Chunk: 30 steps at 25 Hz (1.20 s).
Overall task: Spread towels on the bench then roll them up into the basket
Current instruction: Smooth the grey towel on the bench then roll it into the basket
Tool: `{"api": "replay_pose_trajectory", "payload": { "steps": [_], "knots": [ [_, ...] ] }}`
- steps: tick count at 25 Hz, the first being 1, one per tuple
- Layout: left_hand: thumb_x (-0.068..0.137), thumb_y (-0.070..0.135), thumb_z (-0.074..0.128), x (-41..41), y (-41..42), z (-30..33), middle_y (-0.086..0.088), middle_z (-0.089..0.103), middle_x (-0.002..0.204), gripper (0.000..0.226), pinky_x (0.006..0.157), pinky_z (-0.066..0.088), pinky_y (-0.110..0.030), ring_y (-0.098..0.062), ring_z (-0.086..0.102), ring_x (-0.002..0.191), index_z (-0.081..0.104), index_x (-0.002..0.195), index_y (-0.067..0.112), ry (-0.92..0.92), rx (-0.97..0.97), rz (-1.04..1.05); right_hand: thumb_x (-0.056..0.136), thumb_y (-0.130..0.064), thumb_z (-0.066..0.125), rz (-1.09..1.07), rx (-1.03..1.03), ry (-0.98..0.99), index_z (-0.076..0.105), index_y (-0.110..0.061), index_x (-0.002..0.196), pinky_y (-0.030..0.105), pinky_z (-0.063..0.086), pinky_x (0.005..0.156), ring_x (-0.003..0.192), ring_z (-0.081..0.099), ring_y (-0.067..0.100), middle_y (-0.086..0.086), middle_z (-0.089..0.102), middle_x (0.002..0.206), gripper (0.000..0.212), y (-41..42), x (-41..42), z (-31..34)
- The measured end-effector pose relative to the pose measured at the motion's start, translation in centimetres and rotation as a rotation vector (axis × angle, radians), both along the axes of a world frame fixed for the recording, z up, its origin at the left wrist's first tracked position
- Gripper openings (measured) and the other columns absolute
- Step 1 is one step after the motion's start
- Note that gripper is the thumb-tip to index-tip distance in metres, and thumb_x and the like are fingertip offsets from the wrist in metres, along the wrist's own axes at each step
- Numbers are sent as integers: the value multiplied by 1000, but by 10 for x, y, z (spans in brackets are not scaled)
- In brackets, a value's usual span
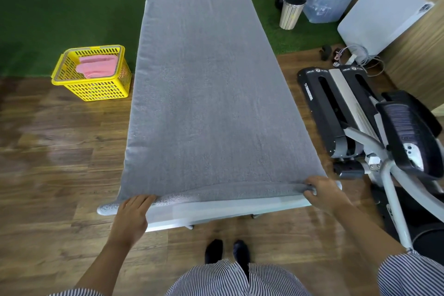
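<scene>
A grey towel (pixel 204 84) lies flat along the whole white bench (pixel 230 211), and its near edge is turned over into a thin roll. My left hand (pixel 133 214) presses on the left end of that rolled edge, fingers on the fabric. At the right end, my right hand (pixel 324 192) is curled around the roll. On the floor to the left of the bench stands a yellow basket (pixel 93 90) that holds a rolled pink towel (pixel 97 67).
A black and grey stepper machine (pixel 374 125) stands close to the bench's right side. Beyond it are a small slatted bin (pixel 290 11), a clear storage box (pixel 326 0) and a white panel (pixel 382 12). Green turf lies at the far end, wooden floor around me.
</scene>
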<state>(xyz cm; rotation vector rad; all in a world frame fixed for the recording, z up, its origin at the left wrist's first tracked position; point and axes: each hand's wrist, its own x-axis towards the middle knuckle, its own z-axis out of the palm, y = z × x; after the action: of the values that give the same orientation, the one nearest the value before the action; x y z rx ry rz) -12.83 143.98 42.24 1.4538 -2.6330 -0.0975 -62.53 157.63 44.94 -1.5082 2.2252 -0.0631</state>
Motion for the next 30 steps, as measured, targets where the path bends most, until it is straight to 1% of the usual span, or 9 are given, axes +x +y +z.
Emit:
{"api": "replay_pose_trajectory", "payload": {
  "steps": [4, 6, 8, 14, 18, 21, 24, 27, 30],
  "knots": [
    [74, 4, 39, -6, 2, 7, -7, 66, 97, 41, 81, 39, -44, -28, 58, 89, 64, 105, 15, 77, -120, 86, 73, 0, 68, 37, -209, 55, 64, -3, 96, 29, 39, 74, 88, 57, 28, 9, 61, 92, 24, 3, 0, 0],
    [85, 20, 45, -11, 6, 13, -7, 67, 92, 28, 72, 45, -49, -32, 62, 82, 69, 95, 12, 95, -148, 199, 62, 10, 74, 83, -346, 114, 66, -3, 86, 31, 47, 68, 77, 59, 29, 9, 61, 82, 28, 5, -1, -2],
    [89, 26, 44, -10, 9, 11, -7, 68, 89, 33, 65, 47, -46, -33, 64, 75, 72, 90, 9, 104, -178, 187, 54, 16, 77, 140, -413, 163, 69, -3, 82, 34, 53, 62, 70, 62, 31, 9, 63, 76, 34, 8, -1, -3],
    [78, 34, 42, -9, 10, 9, -5, 72, 99, 45, 76, 50, -44, -29, 67, 87, 73, 97, 9, 87, -106, 215, 59, 7, 76, 70, -299, 114, 69, 0, 97, 40, 53, 75, 86, 62, 33, 12, 66, 90, 40, 8, 2, -9],
    [80, 26, 39, -12, 5, 15, -2, 71, 82, 37, 74, 47, -44, -27, 68, 73, 72, 85, 11, 53, -89, 218, 60, 9, 74, 80, -273, 89, 70, -1, 86, 41, 53, 69, 77, 62, 35, 11, 65, 79, 28, 2, 0, -11],
    [78, 31, 39, -5, 0, 18, 3, 69, 75, 35, 73, 41, -43, -23, 68, 69, 71, 79, 16, 19, -69, 178, 68, -3, 70, 71, -281, 110, 70, -2, 74, 39, 51, 63, 72, 60, 33, 8, 62, 69, 6, 3, -2, -9],
    [76, 30, 37, -3, -6, 19, 4, 68, 77, 37, 71, 43, -45, -22, 67, 72, 70, 81, 16, 34, -36, 143, 68, -16, 57, 80, -267, 187, 66, -5, 64, 33, 42, 60, 70, 59, 29, 7, 58, 69, 14, 0, 0, -5],
    [75, 21, 35, -8, -10, 17, -7, 66, 96, 41, 72, 49, -50, -26, 58, 90, 69, 93, 9, 49, -38, 119, 66, -5, 69, 105, -276, 235, 66, -6, 67, 34, 44, 60, 75, 58, 30, 9, 56, 79, 3, -5, 6, -1],
    [76, 16, 33, -11, -7, 15, -11, 67, 101, 46, 74, 52, -50, -30, 60, 93, 68, 102, 4, 78, -6, 143, 62, 7, 72, 58, -266, 203, 63, -7, 83, 40, 51, 61, 68, 57, 30, 7, 57, 75, 27, -6, 9, 0]
  ]
}}
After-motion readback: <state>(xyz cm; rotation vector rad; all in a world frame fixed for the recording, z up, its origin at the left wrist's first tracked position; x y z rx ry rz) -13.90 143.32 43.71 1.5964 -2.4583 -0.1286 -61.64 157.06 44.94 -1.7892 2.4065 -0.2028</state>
